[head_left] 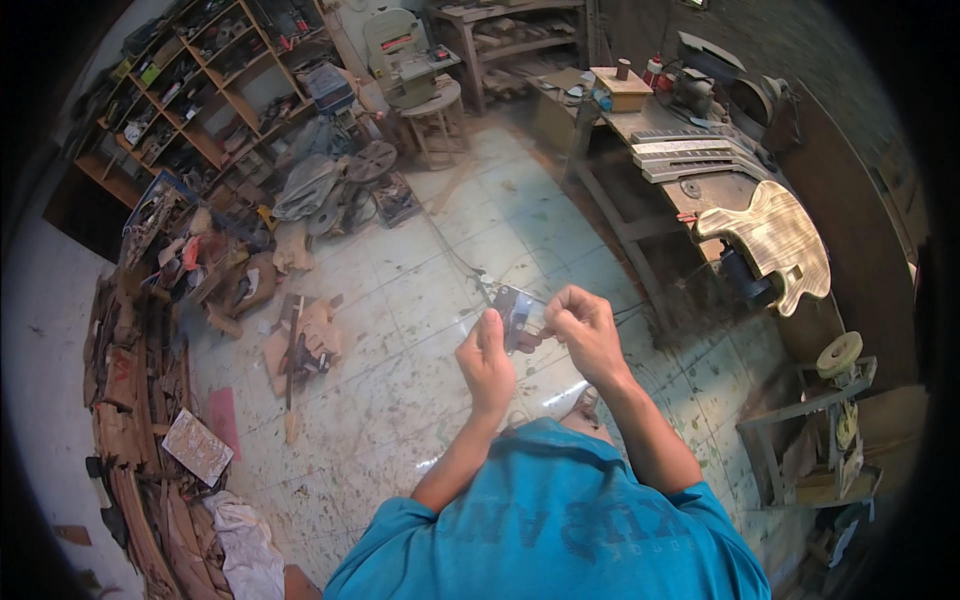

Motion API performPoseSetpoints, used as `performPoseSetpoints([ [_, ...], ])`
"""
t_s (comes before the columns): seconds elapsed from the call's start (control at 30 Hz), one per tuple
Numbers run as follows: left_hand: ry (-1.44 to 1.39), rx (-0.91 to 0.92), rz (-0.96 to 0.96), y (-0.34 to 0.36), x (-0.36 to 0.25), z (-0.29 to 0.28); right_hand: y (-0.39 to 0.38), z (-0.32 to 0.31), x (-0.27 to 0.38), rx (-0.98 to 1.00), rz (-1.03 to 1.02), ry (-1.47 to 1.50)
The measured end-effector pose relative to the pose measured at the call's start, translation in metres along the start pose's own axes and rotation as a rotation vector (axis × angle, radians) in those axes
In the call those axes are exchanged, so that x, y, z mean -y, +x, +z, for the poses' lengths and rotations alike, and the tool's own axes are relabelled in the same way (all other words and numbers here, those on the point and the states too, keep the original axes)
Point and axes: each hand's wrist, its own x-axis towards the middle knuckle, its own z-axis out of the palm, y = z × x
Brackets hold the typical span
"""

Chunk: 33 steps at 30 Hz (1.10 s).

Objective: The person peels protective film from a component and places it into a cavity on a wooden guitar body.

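My left hand (487, 365) grips a small, shiny rectangular metal plate (513, 312) by its left side, the thumb along its edge. The plate is tilted and mirrors dark and light patches. A few small marks or holes show near its upper end. My right hand (583, 325) is closed in a pinch at the plate's right side. What sits between those fingertips is too small to make out. Both hands are held out in front of my blue shirt, above the tiled floor.
A workbench (625, 125) on the right carries guitar necks (690, 150) and a wood-grained guitar body (775, 245). Cluttered shelves (205, 85) and a band saw (400, 60) stand at the back. Wood scraps (130, 400) line the left wall. A wheeled stand (815, 405) is at right.
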Motion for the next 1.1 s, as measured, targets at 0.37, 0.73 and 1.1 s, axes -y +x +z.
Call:
performPoseSetpoints([
  [0.37,-0.131,0.002,-0.060,0.001,-0.002,0.001,-0.007,-0.014,-0.018,0.102,-0.092,0.197],
  [0.73,-0.155,0.025,-0.083,0.004,-0.008,-0.002,-0.009,-0.003,0.008,0.141,-0.530,-0.042],
  [1.1,-0.149,0.084,-0.073,-0.006,-0.014,0.000,-0.005,0.002,-0.008,0.005,-0.788,-0.441],
])
